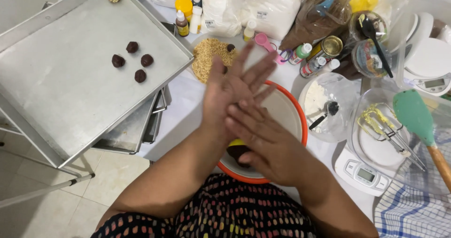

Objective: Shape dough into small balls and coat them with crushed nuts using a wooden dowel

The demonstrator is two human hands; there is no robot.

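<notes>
— How do you roll a good ball?
— Keep the left hand [235, 90] and right hand [265, 141] flat, fingers together, palms pressed, over the orange bowl [300, 111].
— Where's the dough?
— Hidden between the palms, I think; I can't see it. A dark lump [237, 152] sits in the bowl. Four balls [133, 61] wait on the tray [70, 106].
</notes>
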